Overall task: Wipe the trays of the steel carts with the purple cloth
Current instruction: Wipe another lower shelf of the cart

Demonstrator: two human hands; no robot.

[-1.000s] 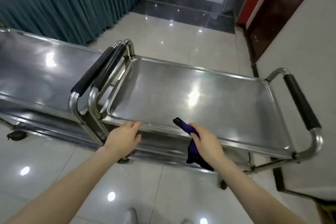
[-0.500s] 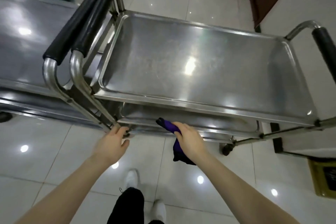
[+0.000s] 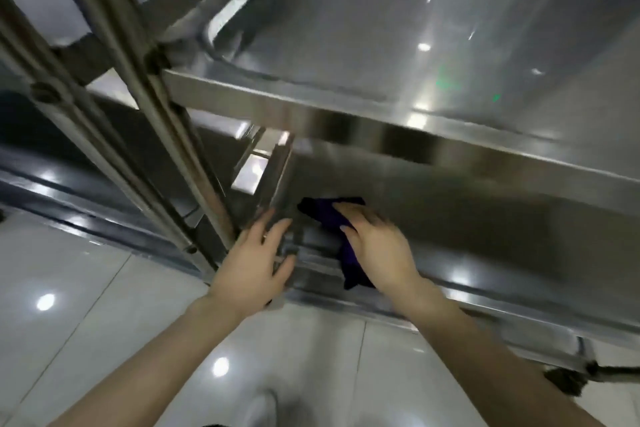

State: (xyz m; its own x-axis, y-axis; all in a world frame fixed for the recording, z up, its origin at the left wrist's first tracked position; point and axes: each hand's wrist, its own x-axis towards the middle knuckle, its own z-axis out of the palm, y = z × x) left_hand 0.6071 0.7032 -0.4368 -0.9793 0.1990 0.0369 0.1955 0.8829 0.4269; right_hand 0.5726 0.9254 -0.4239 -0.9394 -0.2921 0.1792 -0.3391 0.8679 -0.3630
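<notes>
The steel cart fills the view from close up. Its top tray juts out above, and the lower tray lies beneath it. The purple cloth lies on the lower tray near its left front corner. My right hand presses flat on the cloth with fingers stretched out. My left hand rests with relaxed fingers on the lower tray's front left rim, beside the cart's upright steel posts. Part of the cloth hangs over the rim under my right hand.
A second steel cart stands against the left side, its posts touching this one. Glossy pale floor tiles lie below. A black caster wheel shows at the lower right. My shoe tip is near the bottom edge.
I have crouched much closer to the cart. My right hand carried the cloth from the front edge onto the lower tray and flattened on it. My left hand moved onto the lower rim.
</notes>
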